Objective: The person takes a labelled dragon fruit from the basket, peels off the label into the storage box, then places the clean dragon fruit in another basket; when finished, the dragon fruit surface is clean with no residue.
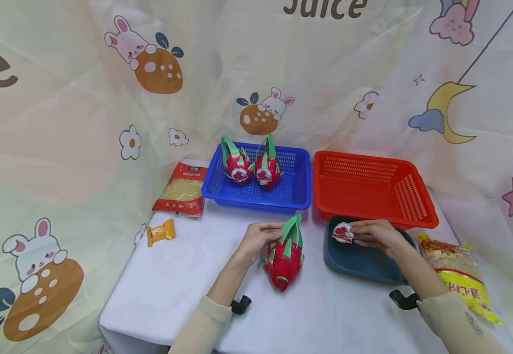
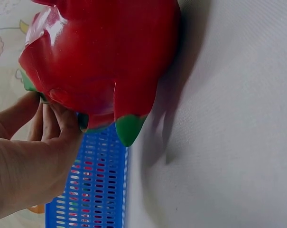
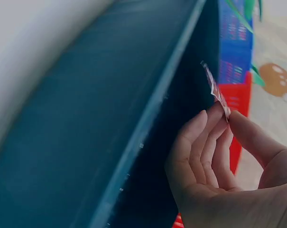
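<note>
My left hand (image 1: 258, 239) pinches the green leafy top of a red dragon fruit (image 1: 284, 263), which lies on the white cloth with its blunt end toward me. In the left wrist view the glossy red fruit (image 2: 105, 52) fills the top, with thumb and fingers at its leaf tips. Between thumb and fingertips my right hand (image 1: 380, 234) pinches a round sticker (image 1: 342, 232) with a red fruit picture, over the left part of a dark blue tray (image 1: 358, 268). The right wrist view shows that sticker (image 3: 216, 92) edge-on.
Behind, a blue basket (image 1: 256, 199) holds two dragon fruits (image 1: 269, 169) bearing similar stickers. Beside it stands a red basket (image 1: 358, 189). A red-and-clear packet (image 1: 181, 189) and a small orange wrapped snack (image 1: 161, 232) lie left; a yellow bag (image 1: 460, 275) lies right of the tray.
</note>
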### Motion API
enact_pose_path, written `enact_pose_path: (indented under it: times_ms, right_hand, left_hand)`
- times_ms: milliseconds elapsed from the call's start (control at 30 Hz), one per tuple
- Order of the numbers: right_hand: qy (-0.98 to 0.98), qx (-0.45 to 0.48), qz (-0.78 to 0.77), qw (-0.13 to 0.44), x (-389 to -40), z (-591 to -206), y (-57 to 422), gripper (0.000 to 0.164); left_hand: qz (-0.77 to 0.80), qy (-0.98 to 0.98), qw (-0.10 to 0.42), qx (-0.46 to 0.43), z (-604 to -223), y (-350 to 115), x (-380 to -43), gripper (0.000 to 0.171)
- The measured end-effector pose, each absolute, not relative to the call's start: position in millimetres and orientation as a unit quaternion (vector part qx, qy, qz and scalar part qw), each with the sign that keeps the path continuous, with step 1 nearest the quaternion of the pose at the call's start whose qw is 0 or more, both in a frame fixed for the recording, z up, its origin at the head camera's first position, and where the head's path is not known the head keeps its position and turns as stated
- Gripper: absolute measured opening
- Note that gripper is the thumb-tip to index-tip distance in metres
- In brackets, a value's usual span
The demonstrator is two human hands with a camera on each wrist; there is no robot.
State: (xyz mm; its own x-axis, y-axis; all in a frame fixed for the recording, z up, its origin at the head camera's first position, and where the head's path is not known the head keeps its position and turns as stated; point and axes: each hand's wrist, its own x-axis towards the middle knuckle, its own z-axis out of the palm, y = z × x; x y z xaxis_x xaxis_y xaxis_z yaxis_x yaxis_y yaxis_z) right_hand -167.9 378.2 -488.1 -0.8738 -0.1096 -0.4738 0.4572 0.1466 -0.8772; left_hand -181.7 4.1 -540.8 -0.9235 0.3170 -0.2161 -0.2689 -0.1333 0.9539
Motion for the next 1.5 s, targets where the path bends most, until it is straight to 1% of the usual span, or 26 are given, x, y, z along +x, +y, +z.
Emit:
enact_pose_path:
  times_ms: [233,333,567,667,867,1000,1100,1167,1300,1500]
  right_hand:
    - [0.72,0.14,-0.628,0.258,-176,-499,377,0.035]
    - [0.715,0.152,-0.63,0.261,-180,-503,377,0.032]
    - [0.73,0.134,-0.614,0.268,-185,-513,376,0.034]
    - [0.748,0.127,-0.598,0.259,-186,-515,378,0.033]
    - [0.788,0.111,-0.559,0.234,-181,-513,375,0.041]
    - [0.836,0.114,-0.507,0.178,-168,-506,365,0.039]
    - [0.866,0.107,-0.466,0.148,-156,-497,353,0.038]
    - [0.873,0.095,-0.456,0.144,-149,-490,343,0.039]
    - [0.856,0.05,-0.492,0.148,-143,-475,320,0.041]
    - [0.801,-0.009,-0.574,0.173,-149,-464,283,0.042]
  left_hand:
    - [0.751,0.631,0.193,0.014,-540,3,-181,0.03]
    - [0.751,0.632,0.193,0.011,-540,3,-181,0.029]
    - [0.747,0.637,0.191,0.009,-538,3,-180,0.029]
    - [0.747,0.636,0.192,0.007,-538,3,-180,0.029]
    - [0.752,0.631,0.193,0.005,-536,3,-179,0.029]
    - [0.754,0.627,0.195,0.005,-537,3,-179,0.03]
    - [0.756,0.624,0.196,0.005,-538,2,-178,0.03]
    - [0.757,0.624,0.196,0.006,-539,1,-176,0.031]
    - [0.757,0.622,0.198,0.007,-541,-1,-174,0.032]
    - [0.762,0.62,0.185,0.01,-541,-3,-174,0.03]
